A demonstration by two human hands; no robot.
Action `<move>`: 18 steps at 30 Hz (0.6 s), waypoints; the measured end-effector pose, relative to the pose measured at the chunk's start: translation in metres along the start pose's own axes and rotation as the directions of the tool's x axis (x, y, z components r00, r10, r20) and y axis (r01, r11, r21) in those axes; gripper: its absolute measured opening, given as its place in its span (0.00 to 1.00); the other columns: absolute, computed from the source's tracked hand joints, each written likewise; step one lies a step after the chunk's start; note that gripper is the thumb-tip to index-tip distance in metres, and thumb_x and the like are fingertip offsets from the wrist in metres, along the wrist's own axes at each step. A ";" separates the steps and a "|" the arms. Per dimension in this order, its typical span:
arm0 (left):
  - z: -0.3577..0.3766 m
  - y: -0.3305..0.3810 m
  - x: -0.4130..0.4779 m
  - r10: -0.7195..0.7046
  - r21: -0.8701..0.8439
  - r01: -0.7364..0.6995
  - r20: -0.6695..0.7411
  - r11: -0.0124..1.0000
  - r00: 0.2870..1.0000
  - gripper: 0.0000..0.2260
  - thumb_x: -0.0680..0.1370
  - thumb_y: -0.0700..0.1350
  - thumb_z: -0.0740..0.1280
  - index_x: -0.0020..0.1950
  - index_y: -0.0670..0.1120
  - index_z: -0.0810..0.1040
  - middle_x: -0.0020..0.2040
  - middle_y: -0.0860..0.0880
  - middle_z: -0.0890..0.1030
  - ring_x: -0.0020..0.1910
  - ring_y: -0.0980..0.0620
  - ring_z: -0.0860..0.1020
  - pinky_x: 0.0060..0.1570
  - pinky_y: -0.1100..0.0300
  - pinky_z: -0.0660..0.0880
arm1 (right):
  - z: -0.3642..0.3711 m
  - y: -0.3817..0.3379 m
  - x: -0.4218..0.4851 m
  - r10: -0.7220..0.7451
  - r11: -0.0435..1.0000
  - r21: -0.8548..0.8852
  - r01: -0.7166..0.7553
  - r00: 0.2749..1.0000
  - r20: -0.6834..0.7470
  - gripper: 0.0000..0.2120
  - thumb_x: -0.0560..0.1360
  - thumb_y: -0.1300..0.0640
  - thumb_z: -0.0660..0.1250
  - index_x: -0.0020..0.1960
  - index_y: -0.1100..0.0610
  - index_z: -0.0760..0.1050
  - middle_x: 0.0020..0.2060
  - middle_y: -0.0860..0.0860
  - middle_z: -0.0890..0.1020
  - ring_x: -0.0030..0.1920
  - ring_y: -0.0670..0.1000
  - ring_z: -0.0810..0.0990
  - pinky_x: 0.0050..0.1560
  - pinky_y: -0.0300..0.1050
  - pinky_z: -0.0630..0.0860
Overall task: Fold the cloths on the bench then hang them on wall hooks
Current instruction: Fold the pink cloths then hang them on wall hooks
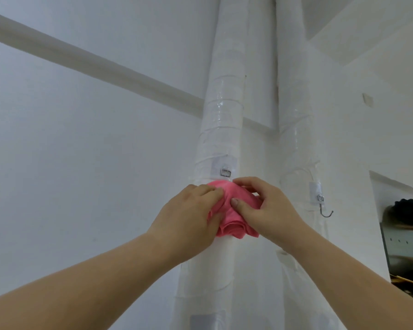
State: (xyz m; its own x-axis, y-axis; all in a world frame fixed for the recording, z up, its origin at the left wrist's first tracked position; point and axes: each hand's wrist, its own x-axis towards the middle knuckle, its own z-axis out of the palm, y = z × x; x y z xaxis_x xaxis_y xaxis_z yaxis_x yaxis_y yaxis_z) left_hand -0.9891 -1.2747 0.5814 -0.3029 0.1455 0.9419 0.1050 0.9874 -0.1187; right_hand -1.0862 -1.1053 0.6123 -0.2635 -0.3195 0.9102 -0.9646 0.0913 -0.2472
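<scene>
Item held: one pink cloth [229,222], bunched and folded, gripped by both of your hands. Your left hand [191,210] wraps its left side, fingers curled over the top edge and thumb tucked against the lower fold. Your right hand [267,210] clasps its right side, fingers arched over the upper edge and the thumb [236,202] pressed flat on the front of the fabric. Location of the cloth: raised off any bench and held against the left white pipe [224,115], a vertical column wrapped in clear tape. It sits just below the adhesive hook plate [225,172], whose metal loop shows above the fabric. The hook's lower part is hidden behind the cloth, so you cannot tell whether the cloth is caught on it. Rolled folds hang from the bottom of the bundle, between your two wrists. Adjacent fixture: a right white pipe [293,139], likewise taped, carrying a second hook [324,210] — bare metal, curved end up, nothing hanging on it. Background: a white wall [81,163] crossed by a pale slanting moulding band [81,60]. Far right — a recessed shelf [405,234] holding a dark object [410,210], too unclear to identify.
</scene>
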 end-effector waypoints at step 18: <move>-0.030 0.007 0.004 -0.093 -0.077 0.101 0.102 0.992 0.990 0.19 0.82 0.53 0.62 0.74 0.54 0.71 0.66 0.56 0.77 0.64 0.53 0.73 0.67 0.55 0.70 | -0.014 -0.017 0.002 0.089 0.973 -0.207 -0.102 0.993 -0.071 0.08 0.77 0.51 0.70 0.56 0.48 0.81 0.55 0.43 0.81 0.56 0.45 0.79 0.53 0.40 0.71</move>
State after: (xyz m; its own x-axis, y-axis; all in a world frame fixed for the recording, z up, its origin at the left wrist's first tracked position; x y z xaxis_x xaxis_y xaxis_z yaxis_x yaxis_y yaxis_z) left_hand -0.9606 -1.2689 0.5936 -0.4068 0.0584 0.9116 0.1466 0.9892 0.0020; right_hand -1.0703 -1.0947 0.6229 -0.3476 -0.2418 0.9059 -0.9108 0.3164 -0.2650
